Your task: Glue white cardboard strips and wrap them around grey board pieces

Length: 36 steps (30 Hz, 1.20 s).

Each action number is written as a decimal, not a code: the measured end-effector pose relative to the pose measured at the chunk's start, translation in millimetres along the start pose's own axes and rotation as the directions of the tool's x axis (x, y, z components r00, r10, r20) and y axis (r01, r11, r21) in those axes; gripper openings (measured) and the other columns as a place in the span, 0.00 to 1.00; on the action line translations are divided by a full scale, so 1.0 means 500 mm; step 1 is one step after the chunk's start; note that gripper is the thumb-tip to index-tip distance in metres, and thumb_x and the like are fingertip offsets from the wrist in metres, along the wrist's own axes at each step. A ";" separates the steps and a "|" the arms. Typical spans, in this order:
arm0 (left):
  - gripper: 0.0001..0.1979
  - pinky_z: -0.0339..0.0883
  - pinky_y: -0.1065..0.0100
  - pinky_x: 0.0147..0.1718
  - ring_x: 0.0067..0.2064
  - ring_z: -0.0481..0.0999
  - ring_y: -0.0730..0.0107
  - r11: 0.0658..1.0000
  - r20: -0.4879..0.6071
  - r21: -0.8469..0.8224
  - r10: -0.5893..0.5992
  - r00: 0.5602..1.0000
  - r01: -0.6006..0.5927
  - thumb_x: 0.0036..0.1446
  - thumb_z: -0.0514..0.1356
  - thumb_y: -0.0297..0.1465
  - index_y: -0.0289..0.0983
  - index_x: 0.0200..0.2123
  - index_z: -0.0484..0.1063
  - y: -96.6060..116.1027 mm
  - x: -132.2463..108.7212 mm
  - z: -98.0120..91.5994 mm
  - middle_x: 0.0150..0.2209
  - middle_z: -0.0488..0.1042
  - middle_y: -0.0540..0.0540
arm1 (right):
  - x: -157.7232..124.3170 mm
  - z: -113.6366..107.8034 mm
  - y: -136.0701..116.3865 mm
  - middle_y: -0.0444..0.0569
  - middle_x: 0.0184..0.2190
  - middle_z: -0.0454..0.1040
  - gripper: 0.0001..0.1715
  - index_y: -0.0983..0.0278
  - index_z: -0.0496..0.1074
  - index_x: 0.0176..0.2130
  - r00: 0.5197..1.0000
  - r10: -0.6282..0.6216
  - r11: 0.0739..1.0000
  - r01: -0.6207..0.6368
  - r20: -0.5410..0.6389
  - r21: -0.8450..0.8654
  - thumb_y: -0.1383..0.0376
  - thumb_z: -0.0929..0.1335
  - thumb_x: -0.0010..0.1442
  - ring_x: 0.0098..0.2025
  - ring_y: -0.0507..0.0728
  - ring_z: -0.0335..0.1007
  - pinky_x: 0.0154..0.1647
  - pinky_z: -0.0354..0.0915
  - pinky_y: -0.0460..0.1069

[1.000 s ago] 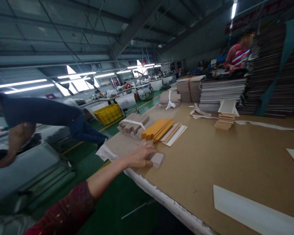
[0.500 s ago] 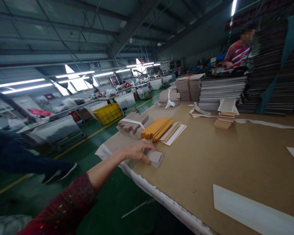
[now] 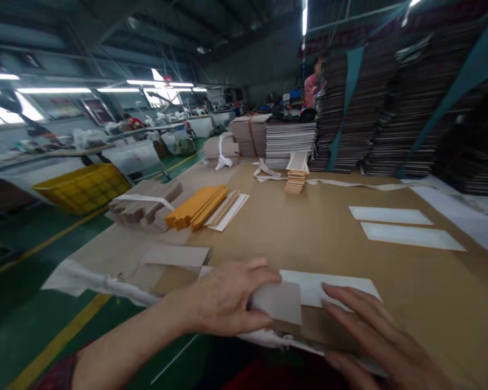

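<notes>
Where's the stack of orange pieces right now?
In the head view, the orange stack lies left of centre on the table, between the banded grey bundle on its left and the pale strips on its right, beyond the left hand.

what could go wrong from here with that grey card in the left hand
The grey card is in the left hand near the front edge of the table, so a loose grip might drop it over. The right hand is close by the white strip, which it could nudge askew. The uneven small stack farther back might topple if bumped.
</notes>
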<state>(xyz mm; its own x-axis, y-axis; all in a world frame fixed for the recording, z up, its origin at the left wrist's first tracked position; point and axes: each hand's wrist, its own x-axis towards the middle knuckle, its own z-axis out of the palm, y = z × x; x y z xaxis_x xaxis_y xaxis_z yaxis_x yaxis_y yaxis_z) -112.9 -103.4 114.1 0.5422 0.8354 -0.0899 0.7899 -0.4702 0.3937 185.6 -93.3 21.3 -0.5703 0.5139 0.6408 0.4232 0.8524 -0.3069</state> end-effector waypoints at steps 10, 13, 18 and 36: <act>0.25 0.74 0.60 0.44 0.45 0.78 0.57 0.979 0.034 -0.084 0.190 0.981 -0.186 0.55 0.69 0.37 0.39 0.55 0.71 0.054 0.078 0.077 0.47 0.75 0.44 | -0.008 -0.012 0.007 0.52 0.49 0.80 0.17 0.63 0.77 0.52 0.998 -0.017 0.999 0.020 0.058 -0.041 0.63 0.70 0.64 0.49 0.56 0.79 0.51 0.74 0.45; 0.32 0.67 0.50 0.57 0.59 0.70 0.49 0.988 -0.196 -0.084 0.110 0.974 -0.128 0.57 0.69 0.39 0.40 0.62 0.64 0.025 0.074 0.082 0.60 0.68 0.38 | -0.065 -0.047 0.067 0.48 0.52 0.79 0.22 0.55 0.76 0.54 0.967 0.251 0.967 -0.249 0.041 -0.046 0.56 0.72 0.60 0.52 0.60 0.78 0.54 0.74 0.50; 0.38 0.60 0.43 0.63 0.64 0.64 0.46 0.961 -0.360 -0.228 -0.233 0.903 0.157 0.53 0.70 0.37 0.35 0.64 0.61 -0.033 0.071 0.107 0.63 0.65 0.34 | -0.151 -0.115 0.211 0.47 0.58 0.75 0.33 0.50 0.77 0.54 0.674 0.738 0.672 -0.739 -0.045 -0.050 0.41 0.72 0.53 0.58 0.67 0.72 0.55 0.70 0.54; 0.29 0.64 0.50 0.56 0.55 0.72 0.53 0.945 -0.271 -0.328 -0.096 0.958 0.002 0.53 0.71 0.39 0.38 0.56 0.71 -0.080 0.088 0.157 0.51 0.76 0.41 | -0.095 -0.084 0.224 0.44 0.55 0.77 0.33 0.49 0.81 0.48 0.652 0.748 0.650 -0.758 0.124 0.059 0.40 0.74 0.46 0.58 0.66 0.72 0.58 0.64 0.54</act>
<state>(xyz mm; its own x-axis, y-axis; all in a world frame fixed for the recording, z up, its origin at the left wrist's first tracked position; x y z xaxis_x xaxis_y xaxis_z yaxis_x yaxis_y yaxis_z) -98.2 -70.1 22.7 0.3656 0.9224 0.1241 0.6532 -0.3493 0.6718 289.9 -26.2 -14.0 -0.1422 0.9847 0.1009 0.6654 0.1706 -0.7268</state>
